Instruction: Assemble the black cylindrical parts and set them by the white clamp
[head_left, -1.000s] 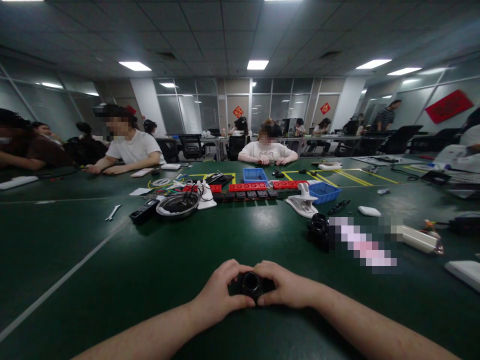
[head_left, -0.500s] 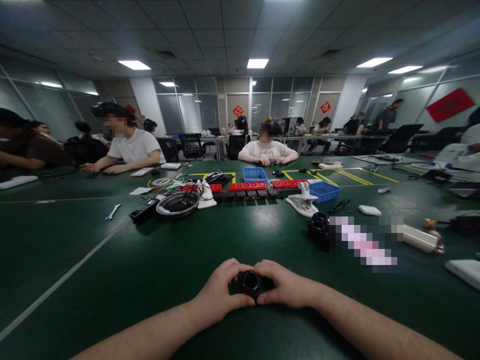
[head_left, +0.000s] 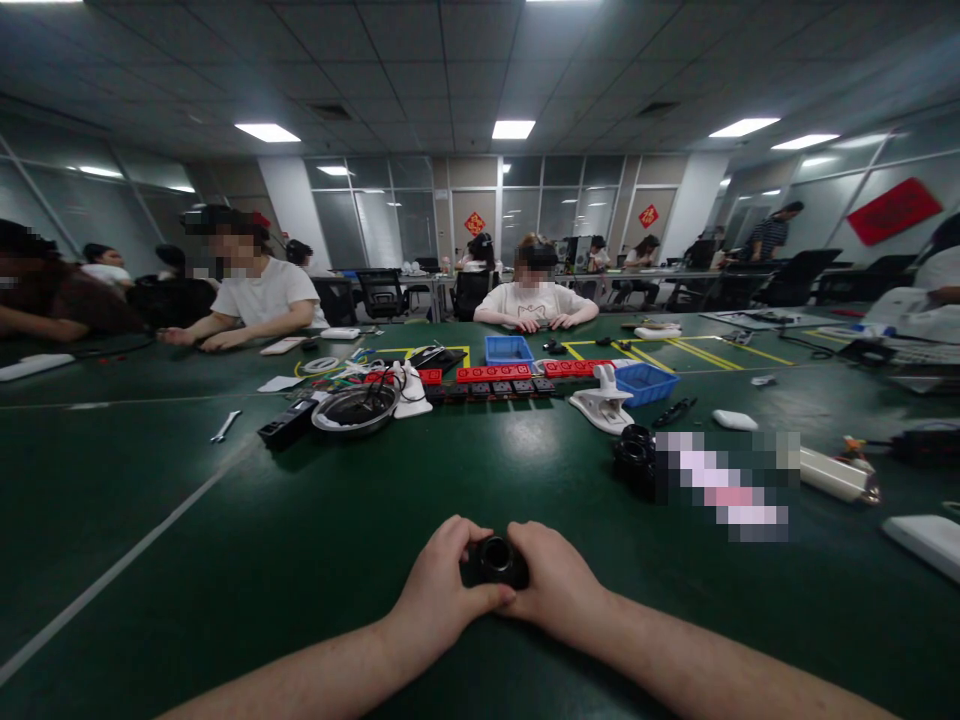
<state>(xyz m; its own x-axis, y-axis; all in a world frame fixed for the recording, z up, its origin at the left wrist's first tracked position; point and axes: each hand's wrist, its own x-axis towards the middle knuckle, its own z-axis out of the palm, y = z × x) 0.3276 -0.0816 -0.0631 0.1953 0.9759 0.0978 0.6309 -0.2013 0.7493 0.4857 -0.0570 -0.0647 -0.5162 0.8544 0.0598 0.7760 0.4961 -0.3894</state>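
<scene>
A black part with a round, ring-shaped opening [head_left: 496, 556] is held between my two hands near the front of the green table. My left hand [head_left: 448, 572] curls round its left side, fingers behind and thumb in front. From the right, my right hand [head_left: 553, 570] closes on it, its thumb meeting the left thumb at the front. Its exact kind I cannot make out, and its sides are hidden by the fingers. Farther right lies a cluster of similar black round parts [head_left: 636, 458].
A metal bowl [head_left: 355, 412] with cables, a wrench [head_left: 225, 426], and a black box [head_left: 289, 424] lie left. Red and black power strips [head_left: 493, 374] cross the middle beside white clamp stands [head_left: 603, 402] and blue trays [head_left: 646, 384]. Co-workers sit across the table.
My right hand has turned inward and wrapped farther round the black part. The part has shifted slightly left and up and tilted a little.
</scene>
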